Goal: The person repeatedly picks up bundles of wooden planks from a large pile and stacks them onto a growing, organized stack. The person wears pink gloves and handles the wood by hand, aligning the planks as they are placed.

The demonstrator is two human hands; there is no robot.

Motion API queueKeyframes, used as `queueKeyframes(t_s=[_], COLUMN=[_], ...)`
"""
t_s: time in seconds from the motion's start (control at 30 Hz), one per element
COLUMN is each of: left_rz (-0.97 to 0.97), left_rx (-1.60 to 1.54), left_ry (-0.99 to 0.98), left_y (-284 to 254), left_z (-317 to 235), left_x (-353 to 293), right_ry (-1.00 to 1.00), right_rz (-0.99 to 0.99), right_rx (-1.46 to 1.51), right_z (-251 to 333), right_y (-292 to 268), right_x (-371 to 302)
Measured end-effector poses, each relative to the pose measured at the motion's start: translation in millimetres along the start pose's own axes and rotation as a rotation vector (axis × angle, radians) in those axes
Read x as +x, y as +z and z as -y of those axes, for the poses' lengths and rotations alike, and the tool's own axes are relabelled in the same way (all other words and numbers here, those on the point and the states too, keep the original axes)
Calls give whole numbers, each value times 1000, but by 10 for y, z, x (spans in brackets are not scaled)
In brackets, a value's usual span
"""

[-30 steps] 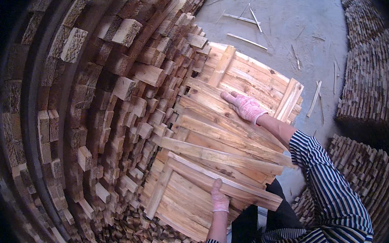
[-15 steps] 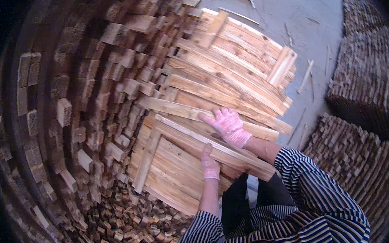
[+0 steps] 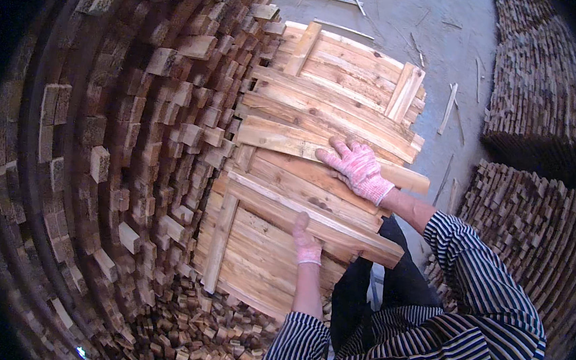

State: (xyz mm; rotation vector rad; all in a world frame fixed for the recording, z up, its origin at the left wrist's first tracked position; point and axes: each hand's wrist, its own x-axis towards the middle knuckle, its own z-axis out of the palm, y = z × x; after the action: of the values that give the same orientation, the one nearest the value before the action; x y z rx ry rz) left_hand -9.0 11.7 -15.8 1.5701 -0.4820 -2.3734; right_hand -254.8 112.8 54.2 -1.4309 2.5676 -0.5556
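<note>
My left hand (image 3: 307, 241), in a pink-and-white glove, grips the near edge of a long wooden board (image 3: 351, 234) set on edge, thumb up against its side. The fingers underneath are hidden. Farther off, my right hand (image 3: 355, 168), gloved alike, lies over another loose wooden board (image 3: 274, 137), its fingers spread across the wood. That board slants over a wide layer of planks (image 3: 301, 181) between my two hands. A framed plank panel (image 3: 255, 255) lies beneath and nearer to me.
Stacked timber ends (image 3: 165, 62) rise like a wall on the left. Small wood offcuts (image 3: 202, 329) pile up below it. Beyond the boards lies another panel with cross battens (image 3: 358, 64). Thin strips (image 3: 448, 108) litter the grey floor; more timber stacks (image 3: 528, 219) stand on the right.
My right hand has moved slightly right and up, from one slanted board to the one beyond it. The first board no longer lies apart in the gap. My left hand keeps its hold.
</note>
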Motion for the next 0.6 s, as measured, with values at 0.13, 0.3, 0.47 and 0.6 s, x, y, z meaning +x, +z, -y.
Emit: queueKeyframes(t_s=[0.13, 0.3, 0.47, 0.6], left_rz=[-64, 2, -45, -77], left_rx=[76, 0, 31, 71], left_ry=[102, -23, -11, -19], left_y=[148, 345, 315, 360], left_z=[-55, -103, -93, -89], left_x=[-99, -165, -241, -212], right_ry=[50, 62, 39, 179], right_rz=[12, 29, -9, -87], right_rx=[18, 94, 241, 252], right_z=[59, -193, -714, -1731], right_y=[-73, 36, -346, -314], right_x=[144, 223, 564, 1017])
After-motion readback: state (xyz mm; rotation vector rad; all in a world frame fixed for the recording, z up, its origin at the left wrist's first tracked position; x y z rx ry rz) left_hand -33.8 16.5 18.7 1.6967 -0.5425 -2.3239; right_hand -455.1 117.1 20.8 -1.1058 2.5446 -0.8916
